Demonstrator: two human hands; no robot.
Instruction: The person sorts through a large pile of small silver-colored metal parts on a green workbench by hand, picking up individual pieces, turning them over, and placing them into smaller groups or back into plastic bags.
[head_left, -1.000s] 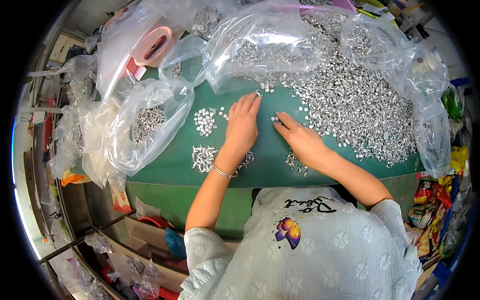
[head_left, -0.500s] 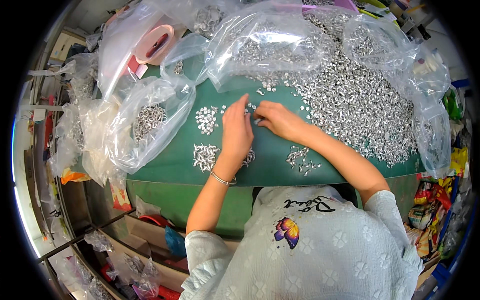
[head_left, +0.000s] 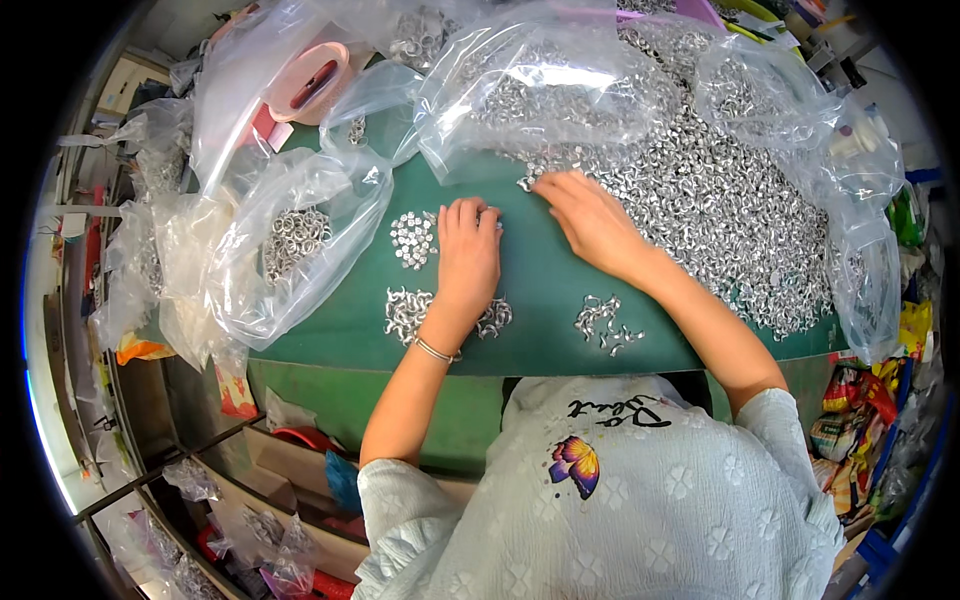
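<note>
My left hand (head_left: 468,250), palm down with fingers curled together, rests on the green tabletop (head_left: 545,300). Its fingertips hide what is under them; bits of silver metal show at their edge. Just left of it lies a cluster of small chunky silver metal pieces (head_left: 413,240). My right hand (head_left: 597,222) reaches to the edge of the big heap of curved silver metal pieces (head_left: 740,210). Its fingers are stretched and apart, the tips touching or nearly touching a small curved metal piece (head_left: 524,184). Below my left wrist sits a pile of curved pieces (head_left: 408,312), partly covered by the forearm.
A few loose curved pieces (head_left: 605,322) lie near the front edge. Clear plastic bags (head_left: 340,235) of metal parts stand at left and along the back. A pink tub (head_left: 335,85) holds a red-handled tool. Drawers with bagged parts are below left; coloured packets (head_left: 850,410) lie right.
My right hand has moved away from the left, toward the heap, and its fingers have spread. My left hand has shifted slightly left and turned palm down, its fingers curling beside the chunky pieces.
</note>
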